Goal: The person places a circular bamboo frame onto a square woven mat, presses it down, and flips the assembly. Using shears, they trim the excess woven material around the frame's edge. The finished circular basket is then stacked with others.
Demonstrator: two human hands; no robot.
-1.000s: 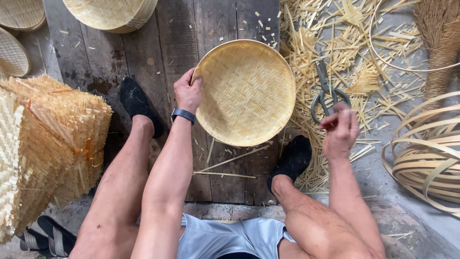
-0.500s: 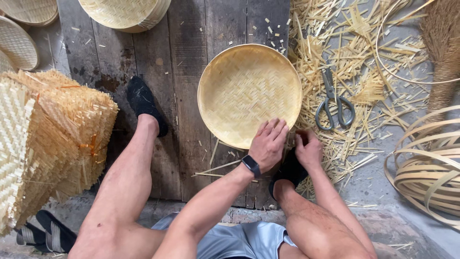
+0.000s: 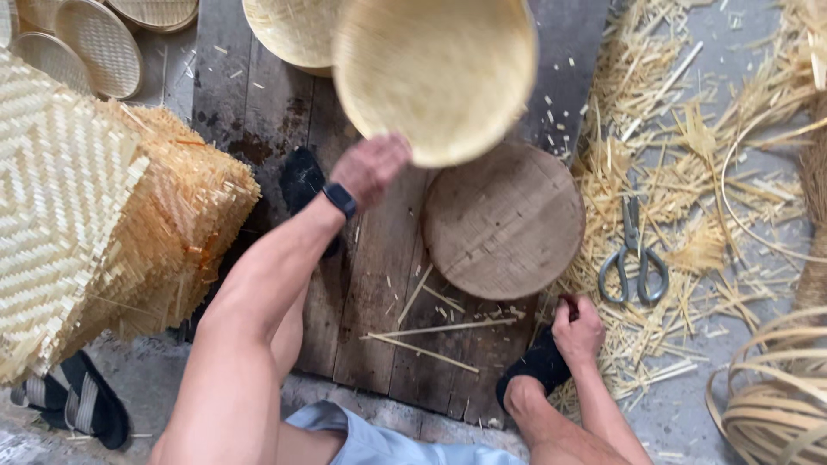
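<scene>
My left hand [image 3: 370,168] grips the basket [image 3: 435,73] by its near rim, light, stiff, a bit springy, while my right hand [image 3: 577,329] rests closed, holding nothing I can make out.

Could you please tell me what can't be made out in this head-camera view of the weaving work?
- Left hand: its fingers sit behind the blurred woven tray, so the grip is hidden.
- Tray: motion blur wipes out its weave; the top edge cuts it off.
- Right hand: curled at the black shoe; anything inside it is hidden.
- Bamboo strip coil: cut off by the right and bottom edges.
</scene>
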